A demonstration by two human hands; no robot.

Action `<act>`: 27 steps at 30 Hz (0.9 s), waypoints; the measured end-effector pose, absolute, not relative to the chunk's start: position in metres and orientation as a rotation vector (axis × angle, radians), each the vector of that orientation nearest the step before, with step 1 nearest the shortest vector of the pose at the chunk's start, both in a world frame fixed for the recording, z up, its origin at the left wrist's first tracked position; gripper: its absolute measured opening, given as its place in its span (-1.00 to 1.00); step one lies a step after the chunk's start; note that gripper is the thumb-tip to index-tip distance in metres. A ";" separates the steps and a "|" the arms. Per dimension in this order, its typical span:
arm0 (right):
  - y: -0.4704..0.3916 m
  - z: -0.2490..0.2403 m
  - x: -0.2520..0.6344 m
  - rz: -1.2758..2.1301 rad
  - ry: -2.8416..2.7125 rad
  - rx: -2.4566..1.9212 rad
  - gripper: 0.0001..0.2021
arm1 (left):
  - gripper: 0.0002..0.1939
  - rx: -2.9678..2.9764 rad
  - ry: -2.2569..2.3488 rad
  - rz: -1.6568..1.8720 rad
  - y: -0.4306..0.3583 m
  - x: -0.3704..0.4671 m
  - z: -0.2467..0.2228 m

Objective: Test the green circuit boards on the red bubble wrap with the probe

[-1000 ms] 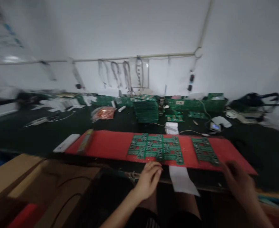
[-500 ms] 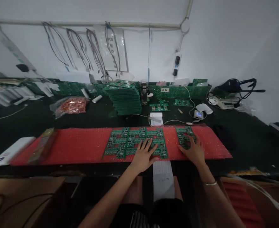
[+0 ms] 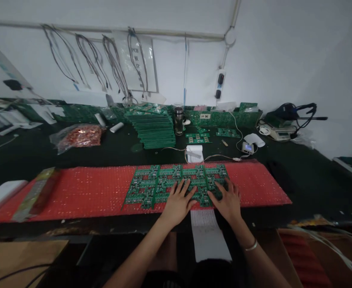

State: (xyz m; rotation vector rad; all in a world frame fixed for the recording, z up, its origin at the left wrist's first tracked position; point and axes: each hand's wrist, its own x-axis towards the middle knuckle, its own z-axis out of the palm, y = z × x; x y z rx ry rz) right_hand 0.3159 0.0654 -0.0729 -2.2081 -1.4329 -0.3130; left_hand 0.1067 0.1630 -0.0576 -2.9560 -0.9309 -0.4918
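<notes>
Green circuit boards [image 3: 142, 186] lie side by side in a row on a long red bubble-wrap sheet [image 3: 88, 188]. My left hand [image 3: 177, 202] rests flat on the boards right of the row's middle, its fingers spread. At the row's right end, my right hand [image 3: 228, 200] lies with fingers apart on the rightmost board [image 3: 217, 172], which touches its neighbour. The palm and fingers cover part of that board. A silver bracelet is on the right wrist.
Behind the sheet stand a tall stack of green boards [image 3: 153, 130], a bottle [image 3: 178, 121] and a bag of copper-coloured parts [image 3: 81, 136]. A wrapped bar [image 3: 38, 192] lies on the sheet's left. A small device [image 3: 247, 148] and a scale [image 3: 280, 133] are at right.
My right hand has moved left with the rightmost board, closing the gap to the row. My left hand stays on the boards. The camera view has shifted slightly.
</notes>
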 end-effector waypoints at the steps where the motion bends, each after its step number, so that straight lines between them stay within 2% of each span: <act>1: 0.065 -0.074 0.318 -0.323 -1.450 -2.194 -0.53 | -0.49 -2.947 -0.918 -0.498 0.163 0.107 -0.056; 6: 0.106 -0.052 0.353 -0.323 -1.526 -2.063 -0.60 | -0.44 -2.940 -0.754 -0.580 0.160 0.111 -0.051; 9: 0.170 -0.025 0.384 -0.229 -1.771 -1.937 -0.64 | -0.47 -2.914 -0.689 -0.590 0.160 0.115 -0.057; 13: 0.269 -0.002 0.415 -0.163 -2.108 -2.071 -0.62 | -0.46 -2.826 -0.693 -0.675 0.163 0.117 -0.078; 19: 0.367 -0.017 0.434 -0.162 -2.298 -2.192 -0.56 | -0.39 -2.633 -0.516 -0.844 0.177 0.115 -0.102; 23: 0.388 -0.035 0.442 -0.175 -2.389 -2.163 -0.55 | -0.39 -2.615 -0.524 -0.827 0.183 0.118 -0.122; 27: 0.385 -0.043 0.440 -0.249 -2.462 -2.072 -0.63 | -0.43 -2.537 -0.623 -1.074 0.181 0.127 -0.136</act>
